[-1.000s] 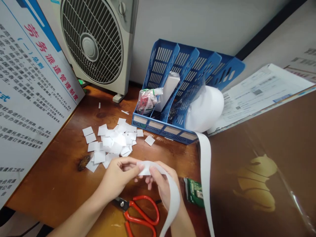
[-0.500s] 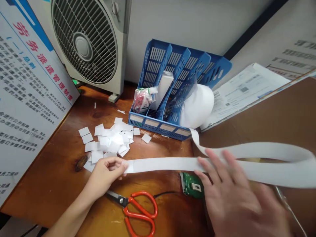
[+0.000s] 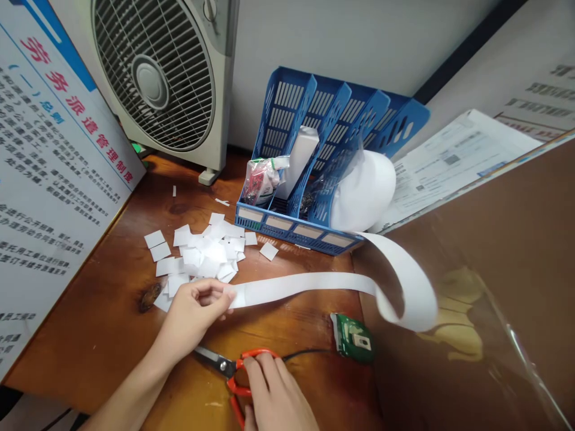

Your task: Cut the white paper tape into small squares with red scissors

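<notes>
My left hand (image 3: 195, 314) pinches the end of a long white strip (image 3: 305, 283) between thumb and fingers. The strip runs right above the wooden table, bends in a loose loop and leads back to a white roll (image 3: 366, 191). Over the red handles of a pair of scissors (image 3: 223, 364) lies my right hand (image 3: 279, 389), its fingers curled around them. The scissors rest on the table, dark blades pointing left toward my left wrist. Part of the handles is hidden under my fingers. Many small white squares (image 3: 211, 251) lie heaped behind my left hand.
A blue file rack (image 3: 287, 218) at the back holds a white box (image 3: 302, 158) and a plastic-wrapped packet (image 3: 263, 179). Right of the scissors lies a green case with a metal clip (image 3: 353, 338). A fan (image 3: 220, 90) stands at the back left; a printed board (image 3: 58, 179) leans left.
My right hand has let the strip go and moved left and down onto the scissors handles. The strip's loop has shrunk and dropped left. My left hand stays at the strip's end.
</notes>
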Tool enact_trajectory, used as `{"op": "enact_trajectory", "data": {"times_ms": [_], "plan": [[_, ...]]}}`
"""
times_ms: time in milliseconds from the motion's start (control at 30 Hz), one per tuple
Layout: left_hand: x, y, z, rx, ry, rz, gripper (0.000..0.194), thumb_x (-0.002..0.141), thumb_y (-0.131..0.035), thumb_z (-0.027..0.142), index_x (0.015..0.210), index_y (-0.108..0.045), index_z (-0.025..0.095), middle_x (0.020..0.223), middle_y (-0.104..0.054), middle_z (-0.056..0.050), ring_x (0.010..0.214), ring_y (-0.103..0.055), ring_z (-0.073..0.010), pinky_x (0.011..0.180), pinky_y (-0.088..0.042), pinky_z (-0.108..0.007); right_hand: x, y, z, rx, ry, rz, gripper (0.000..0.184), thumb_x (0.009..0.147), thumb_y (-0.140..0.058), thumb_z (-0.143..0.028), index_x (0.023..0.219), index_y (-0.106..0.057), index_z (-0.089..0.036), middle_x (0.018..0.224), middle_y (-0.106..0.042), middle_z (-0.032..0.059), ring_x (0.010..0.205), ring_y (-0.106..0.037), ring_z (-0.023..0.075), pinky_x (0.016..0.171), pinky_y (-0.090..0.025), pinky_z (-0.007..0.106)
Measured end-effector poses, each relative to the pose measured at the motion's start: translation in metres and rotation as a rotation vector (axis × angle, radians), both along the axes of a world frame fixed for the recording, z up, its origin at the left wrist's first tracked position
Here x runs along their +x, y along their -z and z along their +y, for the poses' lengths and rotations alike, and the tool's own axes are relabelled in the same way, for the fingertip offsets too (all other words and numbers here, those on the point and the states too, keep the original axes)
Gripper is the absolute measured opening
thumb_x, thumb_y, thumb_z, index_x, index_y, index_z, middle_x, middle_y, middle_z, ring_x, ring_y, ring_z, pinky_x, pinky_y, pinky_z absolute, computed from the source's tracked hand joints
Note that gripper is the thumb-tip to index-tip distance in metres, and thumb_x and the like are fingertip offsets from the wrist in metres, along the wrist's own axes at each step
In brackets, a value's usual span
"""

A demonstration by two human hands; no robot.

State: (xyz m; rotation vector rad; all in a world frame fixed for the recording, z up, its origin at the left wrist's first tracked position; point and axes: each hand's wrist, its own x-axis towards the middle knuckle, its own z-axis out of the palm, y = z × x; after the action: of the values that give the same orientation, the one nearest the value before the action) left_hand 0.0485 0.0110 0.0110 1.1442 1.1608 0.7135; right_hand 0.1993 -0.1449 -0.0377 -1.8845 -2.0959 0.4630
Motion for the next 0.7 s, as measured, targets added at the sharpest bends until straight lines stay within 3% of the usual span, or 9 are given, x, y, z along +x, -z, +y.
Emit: {"op": "enact_trajectory", "data": {"times_ms": [100, 200, 300, 500, 600, 700], "plan": [[-0.001, -0.002, 0.003, 0.007, -0.004, 0.003, 0.026, 0.082, -0.081, 0.042, 0.083, -0.078, 0.017, 0.068, -0.075, -0.003, 0.065, -0.069, -0.0156, 0.061, -0.054, -0.020, -0.015, 0.013, 0.000, 0.032, 0.082, -0.099, 0.050, 0.069, -0.061, -0.001, 0.115, -0.066, -0.020, 0.104, -0.073, 0.0096, 0.094, -0.069, 0.0329, 0.079, -0.059, 0.043], [-0.004, -0.006, 0.006, 0.001, -0.004, 0.007, 0.027, 0.081, -0.082, 0.043, 0.082, -0.077, 0.016, 0.067, -0.074, -0.003, 0.063, -0.068, -0.0152, 0.059, -0.054, -0.020, -0.020, 0.011, 0.004, 0.012, 0.150, -0.056, 0.040, 0.073, -0.064, -0.001, 0.106, -0.066, -0.022, 0.098, -0.071, 0.0067, 0.088, -0.067, 0.0295, 0.076, -0.056, 0.039], [-0.007, -0.013, 0.009, -0.014, 0.010, 0.013, 0.027, 0.080, -0.083, 0.042, 0.081, -0.078, 0.016, 0.066, -0.074, -0.003, 0.061, -0.065, -0.0141, 0.059, -0.053, -0.020, -0.019, 0.009, 0.005, 0.010, 0.198, 0.013, 0.045, 0.069, -0.061, 0.004, 0.105, -0.068, -0.022, 0.100, -0.072, 0.0058, 0.090, -0.066, 0.0277, 0.079, -0.054, 0.037], [-0.012, -0.017, 0.017, -0.036, 0.030, -0.006, 0.028, 0.076, -0.085, 0.042, 0.079, -0.079, 0.015, 0.065, -0.075, -0.002, 0.057, -0.060, -0.0110, 0.059, -0.050, -0.019, -0.013, 0.021, -0.002, 0.030, 0.161, 0.032, 0.059, 0.059, -0.054, 0.006, 0.108, -0.071, -0.023, 0.100, -0.073, 0.0054, 0.091, -0.068, 0.0290, 0.079, -0.057, 0.035], [-0.014, -0.015, 0.021, -0.052, 0.017, -0.015, 0.028, 0.074, -0.087, 0.042, 0.078, -0.079, 0.015, 0.065, -0.074, -0.003, 0.057, -0.061, -0.0113, 0.059, -0.050, -0.020, -0.004, 0.024, -0.006, 0.057, 0.141, 0.088, 0.060, 0.064, -0.053, 0.004, 0.114, -0.070, -0.023, 0.105, -0.076, 0.0061, 0.096, -0.071, 0.0284, 0.088, -0.057, 0.034], [-0.017, -0.012, 0.023, -0.048, -0.011, -0.023, 0.028, 0.073, -0.087, 0.041, 0.080, -0.080, 0.015, 0.065, -0.074, -0.003, 0.058, -0.061, -0.0118, 0.059, -0.051, -0.020, 0.013, 0.020, -0.014, -0.103, 0.104, 0.325, 0.054, 0.071, -0.054, 0.001, 0.117, -0.068, -0.025, 0.104, -0.076, 0.0042, 0.093, -0.073, 0.0241, 0.083, -0.056, 0.029]]}}
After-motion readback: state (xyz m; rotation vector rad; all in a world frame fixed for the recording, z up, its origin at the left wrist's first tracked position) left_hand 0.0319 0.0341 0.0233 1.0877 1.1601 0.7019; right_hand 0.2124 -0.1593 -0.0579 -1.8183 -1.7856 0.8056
